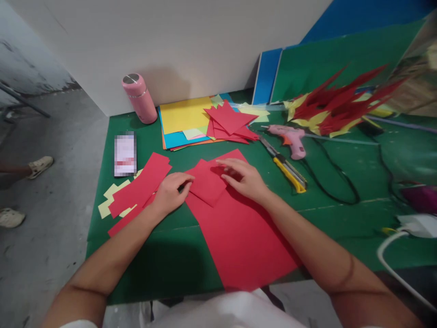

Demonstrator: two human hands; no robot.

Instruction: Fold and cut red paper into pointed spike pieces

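Observation:
In front of me a small folded square of red paper [209, 184] lies turned at an angle on the far end of a large red paper sheet [251, 246]. My left hand [171, 193] is closed at the square's left corner, thumb and forefinger pinching it. Over the right corner hovers my right hand [244, 180], its fingers loosely bent and apart; whether a fingertip touches the paper I cannot tell. Red paper strips [141, 187] lie left of my left hand, partly over pale yellow pieces [111, 196].
Behind are coloured sheets [186, 114], pointed red paper pieces [232, 120] and a pink flask [139, 98]. A phone [125, 155] lies left. Rightward are a yellow utility knife [290, 173], a pink glue gun [290, 139] with cord, and a red-yellow paper flame [327, 109]. Someone's feet [41, 167] stand left.

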